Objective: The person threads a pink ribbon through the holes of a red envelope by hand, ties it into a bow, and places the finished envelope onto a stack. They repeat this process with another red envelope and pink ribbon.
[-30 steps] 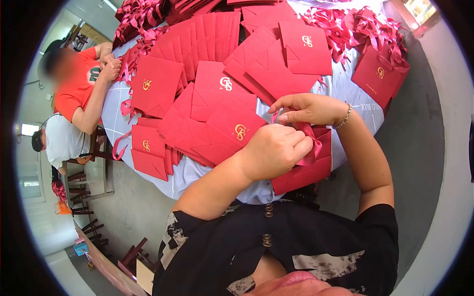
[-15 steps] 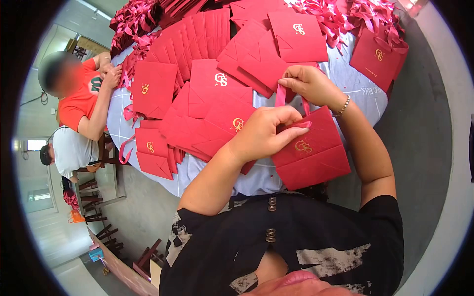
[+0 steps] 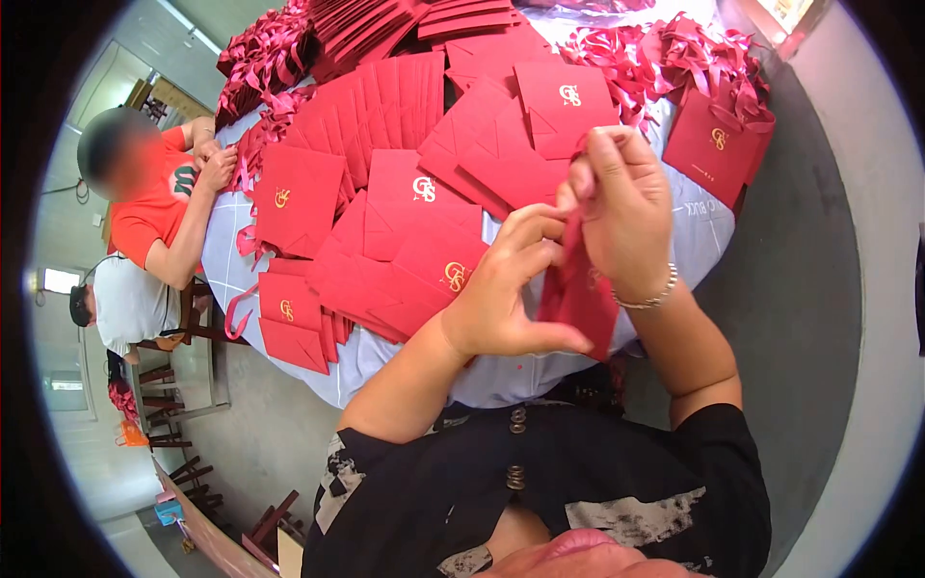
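Between my two hands is a small red paper gift bag [image 3: 599,328], turned nearly edge-on. My left hand [image 3: 506,279] is curved around its left side, thumb against the lower part and fingertips near the top. At the bag's top, my right hand [image 3: 626,207] is closed, with a bit of red ribbon [image 3: 581,144] showing at its fingertips. The right fingers hide much of the bag's upper part. Close to my left forearm lie flat red bags [image 3: 438,260] with gold or white lettering.
A cloth-covered table [image 3: 703,207] carries fanned stacks of red bags [image 3: 385,106] and heaps of red ribbon [image 3: 617,53]. Another bag with a ribbon handle [image 3: 723,144] rests at the right edge. A person in an orange shirt [image 3: 154,207] works at the left, with another person in white [image 3: 135,299] behind.
The bag has turned from front-facing to nearly edge-on. My left hand has moved from its top edge to around its side, and my right hand has come nearer the bag.
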`<state>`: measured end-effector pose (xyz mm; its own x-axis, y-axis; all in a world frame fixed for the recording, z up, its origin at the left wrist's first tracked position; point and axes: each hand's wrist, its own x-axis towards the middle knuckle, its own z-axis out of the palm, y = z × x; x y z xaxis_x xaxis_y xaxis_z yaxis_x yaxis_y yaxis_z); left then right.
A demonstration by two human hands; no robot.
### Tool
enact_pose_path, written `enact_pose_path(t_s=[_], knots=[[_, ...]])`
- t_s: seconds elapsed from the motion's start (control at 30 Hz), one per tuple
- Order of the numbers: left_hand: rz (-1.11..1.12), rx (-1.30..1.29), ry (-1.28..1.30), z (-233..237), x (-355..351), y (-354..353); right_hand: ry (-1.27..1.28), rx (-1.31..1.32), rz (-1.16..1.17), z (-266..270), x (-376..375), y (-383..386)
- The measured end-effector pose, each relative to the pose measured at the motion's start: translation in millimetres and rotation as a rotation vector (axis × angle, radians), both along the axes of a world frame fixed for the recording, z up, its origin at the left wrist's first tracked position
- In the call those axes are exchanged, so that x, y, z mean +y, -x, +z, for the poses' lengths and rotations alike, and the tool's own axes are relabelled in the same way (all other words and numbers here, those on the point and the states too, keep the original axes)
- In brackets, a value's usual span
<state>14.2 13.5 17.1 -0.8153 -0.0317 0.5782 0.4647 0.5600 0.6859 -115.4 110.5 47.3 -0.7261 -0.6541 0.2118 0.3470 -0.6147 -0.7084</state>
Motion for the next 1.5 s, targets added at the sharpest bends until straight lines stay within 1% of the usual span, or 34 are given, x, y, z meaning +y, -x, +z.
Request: enact_pose_path(t_s=[0.03, 0.1, 0.13, 0.17, 0.2, 0.23, 0.27, 0.3, 0.33, 0.37, 0.4, 0.43, 0.47, 0.5, 0.53, 0.6, 0.63, 0.67, 0.73, 0.77, 0.83, 0.87, 0.9, 0.93, 0.97, 1.0, 1.07, 1.13, 1.2, 1.27, 1.33, 1.37, 1.47, 1.5], knots=[[0.046, -0.076, 0.021, -2, 4, 2, 0.001, -0.051, 0.015, -6, -5, 2], [0.149, -0.156, 0.109, -11, 4, 4, -0.027, -0.044, 0.010, -16, -13, 7], [0.208, -0.140, 0.181, -11, 2, 4, -0.056, 0.047, -0.013, -21, -18, 11], [0.210, -0.128, 0.181, -13, 0, 4, -0.205, 0.126, -0.032, -23, -17, 17], [0.216, -0.223, 0.039, -21, -2, 3, -0.353, 0.205, -0.054, -21, -16, 24], [0.218, -0.318, -0.104, -29, -6, 4, -0.332, 0.191, -0.077, -30, -19, 40], [0.174, -0.328, -0.237, -39, -11, 6, -0.381, 0.269, -0.193, -35, -20, 57], [0.134, -0.422, -0.465, -33, -13, 6, -0.418, 0.350, -0.310, -46, -21, 81], [0.090, -0.515, -0.693, -27, -14, 5, -0.561, 0.551, -0.430, -63, -18, 112], [-0.015, -0.517, -0.872, -25, -17, 3, -0.786, 0.894, -0.542, -74, -8, 142], [-0.018, -0.506, -0.871, -22, -20, 2, -1.006, 1.239, -0.651, -78, 2, 163], [-0.047, -0.521, -0.890, -19, -22, 2, -1.075, 1.246, -0.641, -72, 7, 166], [-0.077, -0.538, -0.907, -16, -24, 2, -1.050, 1.340, -0.629, -77, 10, 178], [-0.047, -0.523, -0.832, -16, -25, 2, -1.022, 1.434, -0.617, -87, 11, 192], [-0.049, -0.512, -0.829, -18, -25, 3, -1.015, 1.459, -0.541, -86, 10, 197], [0.086, -0.440, -0.483, -22, -24, 5, -1.228, 1.463, -0.483, -87, 11, 198], [0.159, -0.410, -0.352, -15, -22, 6, -1.218, 1.521, -0.535, -89, 11, 196], [0.158, -0.406, -0.345, -18, -20, 7, -1.214, 1.521, -0.545, -89, 13, 195], [0.409, -0.353, -0.319, -33, -17, 9, -1.392, 1.549, -0.612, -87, 17, 189], [0.479, -0.316, -0.269, -38, -18, 10, -1.311, 1.603, -0.682, -91, 23, 188], [0.635, -0.263, -0.156, -25, -13, 8, -1.351, 1.555, -0.656, -81, 35, 171], [0.645, -0.245, -0.135, -21, -12, 8, -1.386, 1.508, -0.621, -75, 43, 160], [0.641, -0.247, -0.138, -21, -13, 7, -1.246, 1.408, -0.608, -70, 51, 147], [0.615, -0.259, -0.039, -21, -15, 6, -1.253, 1.408, -0.606, -68, 58, 136], [0.589, -0.271, 0.059, -21, -16, 6, -1.190, 1.223, -0.477, -67, 66, 126], [0.558, -0.280, 0.051, -21, -16, 7, -1.122, 1.037, -0.352, -69, 73, 117], [0.518, -0.257, 0.052, -26, -17, 7, -1.130, 0.985, -0.270, -82, 89, 101], [0.474, -0.237, 0.058, -26, -16, 8, -1.190, 0.984, -0.253, -68, 101, 80], [0.483, -0.270, -0.022, -22, -14, 8, -1.304, 1.156, -0.214, -65, 114, 72], [0.482, -0.276, -0.012, -24, -15, 8, -1.338, 1.143, -0.201, -64, 124, 74], [0.493, -0.294, 0.053, -28, -17, 8, -1.344, 1.122, -0.267, -65, 130, 82], [0.496, -0.304, 0.036, -28, -16, 8, -1.283, 1.220, -0.399, -67, 129, 86], [0.466, -0.321, 0.041, -32, -19, 8, -1.244, 1.142, -0.390, -57, 104, 86], [0.468, -0.323, 0.043, -34, -19, 8, -1.203, 1.160, -0.455, -65, 94, 90]])
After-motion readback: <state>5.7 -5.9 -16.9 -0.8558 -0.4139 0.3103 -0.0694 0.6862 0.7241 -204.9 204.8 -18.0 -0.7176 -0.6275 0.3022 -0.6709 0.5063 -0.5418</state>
